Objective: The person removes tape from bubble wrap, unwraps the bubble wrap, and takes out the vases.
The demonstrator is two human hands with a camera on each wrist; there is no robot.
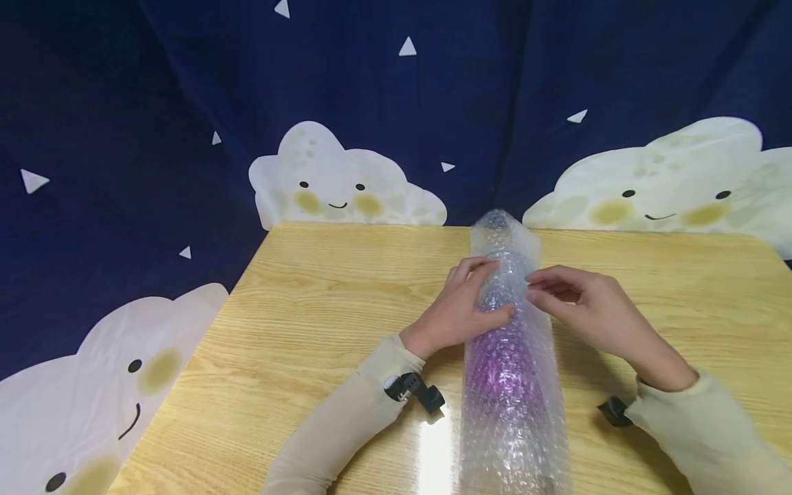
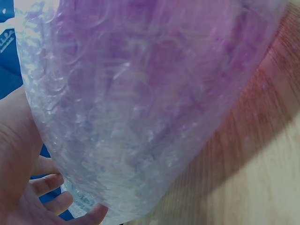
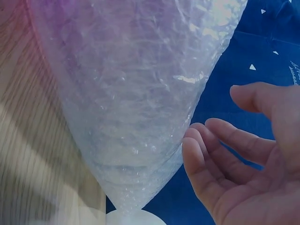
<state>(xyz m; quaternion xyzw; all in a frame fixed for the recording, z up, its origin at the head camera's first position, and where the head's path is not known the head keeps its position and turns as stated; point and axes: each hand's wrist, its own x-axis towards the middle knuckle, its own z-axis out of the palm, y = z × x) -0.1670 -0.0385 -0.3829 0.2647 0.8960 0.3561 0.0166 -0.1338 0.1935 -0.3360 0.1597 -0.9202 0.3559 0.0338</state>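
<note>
A long bundle of clear bubble wrap [image 1: 510, 405] is laid between the two grips, its length pointed away from the person and its near end cut off by the lower border of the head view. Its upper left side is touched by the left grip [image 1: 459, 309], whose thumb is set well apart from the forefinger and laid across the film; nothing is seen to be clasped there. On the other side, the right grip [image 1: 588, 306] is held with gently bent fingers, and a gap is left between them and the thumb. Its fingertips are brought to the right edge of the wrap; whether the film is actually touched cannot be told, and no pinch is shown in the right wrist view.

A purple content [image 1: 504, 364] is seen through the film, mostly on the near side of the left grip. Beyond both grips the wrap is narrowed toward the far edge of the wooden surface [image 1: 346, 289]. Behind each grip, a pale sleeve is worn, left [image 1: 346, 426] and right [image 1: 705, 433], with a small black device fixed at each wrist. Past the surface, a dark blue backdrop [image 1: 371, 82] is hung, printed with smiling clouds and white triangles.
</note>
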